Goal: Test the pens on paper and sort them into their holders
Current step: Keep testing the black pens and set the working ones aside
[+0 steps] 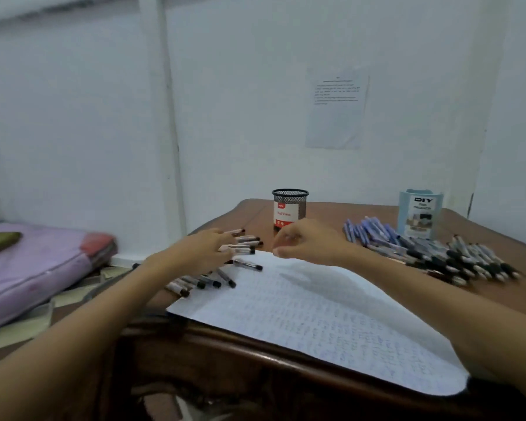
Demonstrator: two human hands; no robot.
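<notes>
- The left hand [207,247] reaches out over a pile of clear pens with black caps [243,249]. Its fingers are stretched out and touch the top pens. It does not look like it grips one yet.
- These pens lie right under and just past the fingertips of the left hand. They mostly point the same way as the fingers, with the black caps on the far end.
- The right hand [304,241] hangs in the air above the top edge of the paper [316,314]. Its fingers are curled in. I see no pen in it, but it is blurry, so I cannot tell.
- The left hand is much nearer to this pile, so I think it should pick the next pen.
- The black mesh cup [289,209] stands just behind the right hand, between both hands.
- The blue holder [421,212] stands far off past the right hand. A pile of blue pens [371,232] and a pile of black-grip pens [468,262] lie near it.
</notes>
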